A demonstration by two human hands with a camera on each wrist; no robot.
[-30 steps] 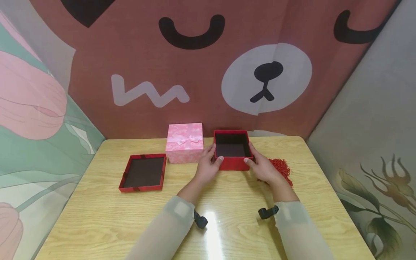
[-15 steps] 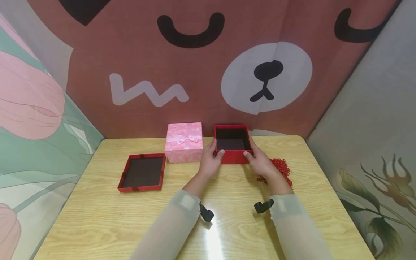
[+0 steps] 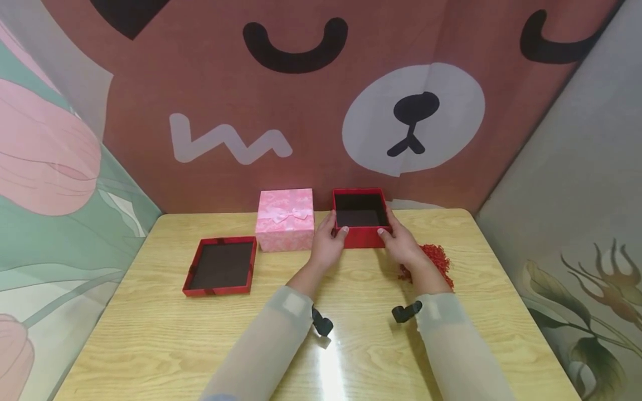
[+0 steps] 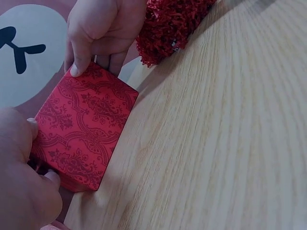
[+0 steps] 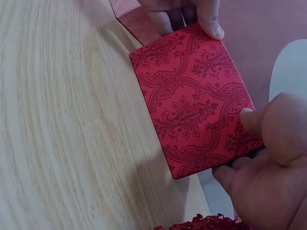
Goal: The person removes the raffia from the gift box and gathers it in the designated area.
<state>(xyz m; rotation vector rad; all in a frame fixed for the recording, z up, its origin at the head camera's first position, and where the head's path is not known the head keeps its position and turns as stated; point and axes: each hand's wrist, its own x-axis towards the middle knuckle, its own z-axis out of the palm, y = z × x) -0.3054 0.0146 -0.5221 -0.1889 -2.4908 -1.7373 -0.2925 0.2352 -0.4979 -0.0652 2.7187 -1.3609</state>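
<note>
A lidless red gift box (image 3: 363, 238) with a dark, bare inside is held at the back of the table. In both wrist views its side shows a dark scroll pattern. My left hand (image 3: 327, 245) grips the left side, thumb on the front near the rim. On the opposite side, my right hand (image 3: 401, 245) grips it the same way, its thumb (image 5: 250, 120) pressed to the patterned face. The fingers under and behind the box are partly hidden. Beside my right wrist lies a heap of red shredded paper (image 3: 437, 259), partly covered by the arm.
Left of my hands stands a pink gift box (image 3: 286, 239) with a bow on its lid. Farther left, a red box lid (image 3: 220, 266) lies with its dark inside up. A printed curtain (image 3: 210, 184) hangs right behind the wooden table (image 3: 160, 334).
Both hands have carried the red gift box away from me, toward the back of the table, and slightly right. The pink gift box, lid and shredded paper have stayed in place.
</note>
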